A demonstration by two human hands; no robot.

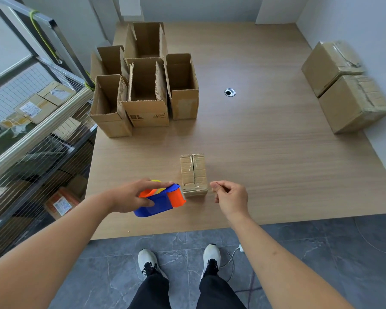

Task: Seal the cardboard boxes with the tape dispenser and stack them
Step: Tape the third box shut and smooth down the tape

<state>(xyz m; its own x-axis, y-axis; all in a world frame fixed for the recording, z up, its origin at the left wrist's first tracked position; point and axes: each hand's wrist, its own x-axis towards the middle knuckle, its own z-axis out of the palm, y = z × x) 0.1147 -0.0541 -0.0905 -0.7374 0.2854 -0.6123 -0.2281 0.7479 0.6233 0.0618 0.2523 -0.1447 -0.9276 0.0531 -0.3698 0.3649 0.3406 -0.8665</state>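
A small closed cardboard box [194, 173] lies on the wooden table [265, 152] near its front edge, with tape along its top seam. My left hand [133, 195] grips the blue and orange tape dispenser [163, 200] just left of the box, its orange end close to the box's near corner. My right hand [230, 198] hovers just right of the box with curled fingers, thumb and forefinger pinched together; whether they hold a bit of tape is unclear. Several open empty cardboard boxes [146, 92] stand grouped at the table's back left.
Two larger taped boxes [345, 85] sit side by side at the table's right edge by the wall. A cable hole [230, 92] is in the table's middle. A metal wire shelf [38, 121] with parcels stands to the left. A white cable [232, 257] lies on the tiled floor.
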